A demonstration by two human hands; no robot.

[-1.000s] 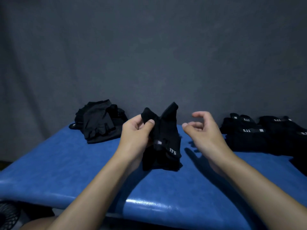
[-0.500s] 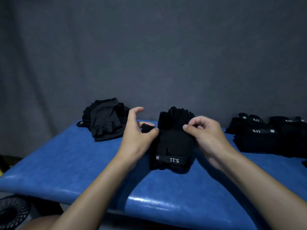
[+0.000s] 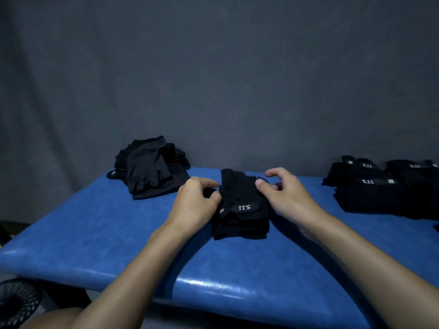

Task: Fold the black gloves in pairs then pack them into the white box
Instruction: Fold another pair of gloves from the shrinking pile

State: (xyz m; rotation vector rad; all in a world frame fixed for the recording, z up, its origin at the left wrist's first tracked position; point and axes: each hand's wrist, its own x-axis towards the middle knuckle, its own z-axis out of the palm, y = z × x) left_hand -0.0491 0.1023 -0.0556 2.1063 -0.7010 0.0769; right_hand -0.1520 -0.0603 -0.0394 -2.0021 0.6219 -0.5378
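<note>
The left hand [image 3: 197, 203] and right hand [image 3: 285, 198] pinch a half-folded pair [image 3: 242, 217] on the surface [image 3: 118, 233]; folded pairs [image 3: 370, 193] wait right, loose gloves [image 3: 149, 169] left, no box visible

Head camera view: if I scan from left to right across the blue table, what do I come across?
A heap of loose gloves → left hand → pair of gloves being folded → right hand → stacks of folded gloves at the right edge.

Left hand [image 3: 197, 202], right hand [image 3: 286, 198], both curled
</note>
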